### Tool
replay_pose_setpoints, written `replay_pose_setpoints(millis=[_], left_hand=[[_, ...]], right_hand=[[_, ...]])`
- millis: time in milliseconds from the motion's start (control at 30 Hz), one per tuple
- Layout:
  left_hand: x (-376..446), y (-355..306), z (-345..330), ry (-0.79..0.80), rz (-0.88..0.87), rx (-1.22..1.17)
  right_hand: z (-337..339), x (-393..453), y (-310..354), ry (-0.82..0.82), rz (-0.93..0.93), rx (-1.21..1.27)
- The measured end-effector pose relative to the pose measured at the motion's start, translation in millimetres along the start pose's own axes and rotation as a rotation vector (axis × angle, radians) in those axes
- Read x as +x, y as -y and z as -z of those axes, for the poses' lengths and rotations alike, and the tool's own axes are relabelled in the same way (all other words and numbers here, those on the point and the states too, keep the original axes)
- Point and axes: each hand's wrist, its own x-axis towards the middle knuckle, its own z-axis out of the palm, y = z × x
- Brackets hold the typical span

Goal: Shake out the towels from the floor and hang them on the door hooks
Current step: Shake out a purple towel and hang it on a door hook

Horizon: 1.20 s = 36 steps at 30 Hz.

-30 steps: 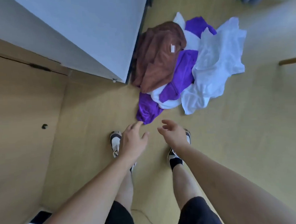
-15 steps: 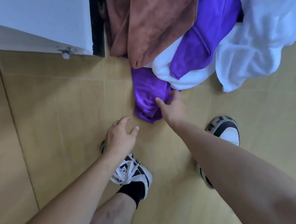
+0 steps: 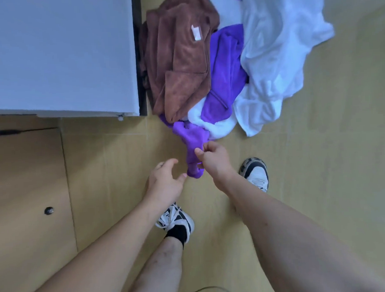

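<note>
Purple towel (image 3: 192,143) end inside right grip (image 3: 213,159)

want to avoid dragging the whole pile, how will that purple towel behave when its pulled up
Probably floppy: the purple towel already bunches into a soft rope where the right hand pinches it. It likely drags its neighbours, since its far part runs under the brown towel and across the white towel. It looks plush, so it should hardly slip; the left hand is open nearby.
</note>
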Motion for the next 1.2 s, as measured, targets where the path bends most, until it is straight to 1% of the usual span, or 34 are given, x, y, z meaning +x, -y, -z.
replay_pose_setpoints(millis=[133, 233, 367, 467, 533, 600, 667, 733, 800, 867, 933, 1000, 1067, 1100, 1167, 1200], left_hand=[[-72, -85, 66, -0.005, -0.169, 0.045], [-133, -152, 124, -0.083, -0.312, 0.044], [-212, -232, 194, -0.233, -0.529, -0.007], [-276, -292, 237, -0.296, -0.654, -0.090], [-321, -331, 262, -0.261, -0.710, -0.209], [-362, -368, 284, -0.199, -0.785, -0.326], [-408, -404, 297, -0.127, -0.860, -0.406], [-460, -438, 302, -0.061, -0.952, -0.461], [-498, -471, 300, -0.035, -1.035, -0.499], [-528, -504, 295, -0.062, -1.111, -0.535], [-552, -532, 286, -0.127, -1.160, -0.565], [-567, -558, 271, -0.239, -1.172, -0.580], [-578, -584, 252, -0.351, -1.165, -0.531], [-583, -597, 240, -0.384, -1.152, -0.459], [-595, -623, 210, -0.397, -1.173, -0.246], [-602, -633, 194, -0.374, -1.206, -0.121]], right_hand=[[52, -91, 96, 0.111, 0.057, 0.011], [98, -174, 185, 0.165, 0.198, -0.029], [161, -286, 281, 0.105, 0.392, 0.006], [203, -369, 319, 0.021, 0.528, 0.126], [227, -415, 326, -0.100, 0.601, 0.131], [252, -455, 321, -0.234, 0.621, 0.076], [276, -490, 312, -0.260, 0.601, 0.064], [301, -516, 309, -0.272, 0.575, 0.126], [329, -534, 316, -0.392, 0.581, 0.201], [361, -552, 321, -0.502, 0.590, 0.279], [397, -570, 317, -0.479, 0.630, 0.350], [433, -585, 307, -0.451, 0.684, 0.404], [472, -597, 298, -0.446, 0.717, 0.459], [491, -602, 295, -0.426, 0.716, 0.490], [528, -615, 286, -0.378, 0.715, 0.554], [546, -621, 281, -0.377, 0.738, 0.574]])
